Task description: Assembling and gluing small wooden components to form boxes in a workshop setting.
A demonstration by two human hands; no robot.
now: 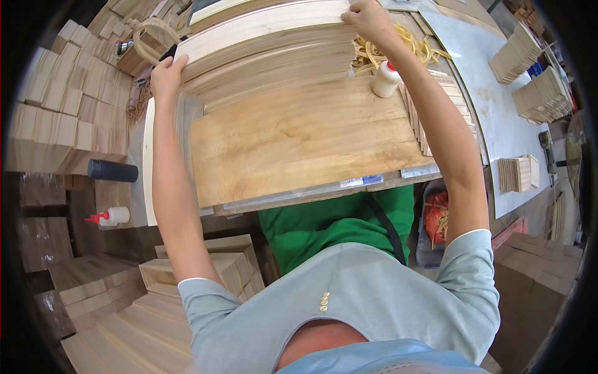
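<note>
Both arms reach to the far side of the bench, to a stack of long, thin wooden boards (274, 75). My left hand (167, 78) is closed on the left end of the top wooden board (261, 34), thumb on its upper face. At the opposite end, my right hand (372, 23) grips the same board by its corner. In front of the stack lies a broad flat wooden panel (299, 137) with brownish stains. A white squeeze bottle (385, 82) with a red cap stands near my right forearm, beside thin wooden slats (416, 121).
Yellow bands (414, 47) lie in a heap at the far right. Small wood bundles (516, 53) stand on the grey side table (483, 106). At left are piled wood blocks (56, 93), a black cylinder (113, 170) and another white bottle (116, 216). A bin (428, 249) sits below the bench.
</note>
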